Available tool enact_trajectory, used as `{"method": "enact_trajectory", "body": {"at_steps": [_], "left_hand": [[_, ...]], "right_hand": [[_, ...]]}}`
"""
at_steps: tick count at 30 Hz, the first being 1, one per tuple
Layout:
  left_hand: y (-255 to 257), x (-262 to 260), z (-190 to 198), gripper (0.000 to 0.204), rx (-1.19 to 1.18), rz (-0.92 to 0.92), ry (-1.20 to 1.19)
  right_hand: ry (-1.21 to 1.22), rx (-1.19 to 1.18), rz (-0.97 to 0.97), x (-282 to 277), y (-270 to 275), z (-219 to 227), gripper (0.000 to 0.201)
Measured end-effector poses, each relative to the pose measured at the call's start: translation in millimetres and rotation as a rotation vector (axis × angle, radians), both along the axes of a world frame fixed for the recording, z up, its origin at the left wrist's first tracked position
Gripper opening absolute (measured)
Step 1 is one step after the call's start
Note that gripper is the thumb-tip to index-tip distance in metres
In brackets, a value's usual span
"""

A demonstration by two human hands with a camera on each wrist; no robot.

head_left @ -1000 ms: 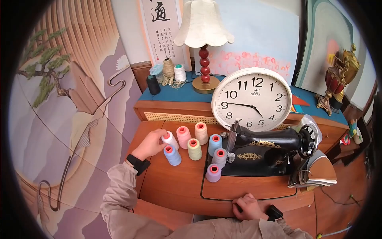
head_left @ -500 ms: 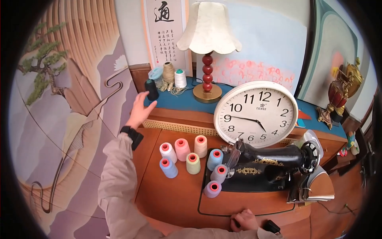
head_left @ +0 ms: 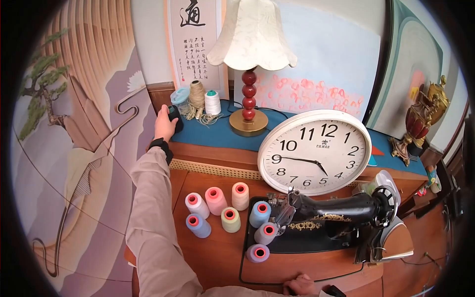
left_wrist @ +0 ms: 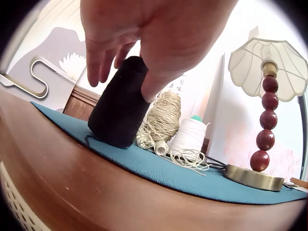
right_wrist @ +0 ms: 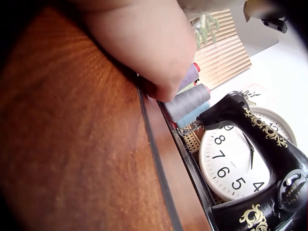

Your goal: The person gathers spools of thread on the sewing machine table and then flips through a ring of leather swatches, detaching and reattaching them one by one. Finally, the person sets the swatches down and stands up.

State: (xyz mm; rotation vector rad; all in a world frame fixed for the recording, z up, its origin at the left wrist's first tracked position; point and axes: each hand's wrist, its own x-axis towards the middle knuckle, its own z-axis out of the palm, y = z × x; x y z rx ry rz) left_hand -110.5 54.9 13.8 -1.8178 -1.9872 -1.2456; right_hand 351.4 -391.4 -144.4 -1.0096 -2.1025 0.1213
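At the left end of the blue-covered shelf, my left hand (head_left: 164, 123) grips a black thread spool (head_left: 174, 119). The left wrist view shows the thumb and fingers on either side of the black spool (left_wrist: 120, 103), which leans slightly and has its base at the blue cloth. My right hand (head_left: 301, 285) rests on the table's front edge, holding nothing visible; its fingers look loosely curled. Several coloured spools stand left of the sewing machine, among them a white one (head_left: 197, 205), a pink one (head_left: 216, 200) and a purple one (head_left: 258, 253).
Beside the black spool stand a beige twine cone (head_left: 197, 96), a white spool (head_left: 213, 103) and a lamp (head_left: 249, 121). A round clock (head_left: 316, 148) leans behind the black sewing machine (head_left: 331, 208). Fabric pieces (head_left: 396, 242) lie at the right.
My left hand has left the white spool on the table, moved up to the shelf and taken hold of the black spool. My right hand stays at the table's edge.
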Motion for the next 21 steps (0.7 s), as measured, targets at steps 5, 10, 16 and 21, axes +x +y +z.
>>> {"method": "enact_trajectory", "body": {"at_steps": [5, 10, 16, 21], "left_hand": [[-12, 1, 2, 0.049, 0.038, -0.001, 0.003], [-43, 4, 8, 0.052, 0.166, 0.015, -0.141], [-135, 13, 45, 0.062, 0.324, -0.14, -0.256], [-263, 61, 69, 0.047, 0.365, -0.362, -0.169]], "right_hand": [[0.001, -0.015, 0.008, -2, -1, 6, 0.019], [-0.112, -0.322, 0.056, 9, -11, 2, 0.026], [-0.11, -0.228, 0.037, 5, -7, 29, 0.014], [-0.099, -0.179, 0.033, 1, -7, 40, 0.013]]}}
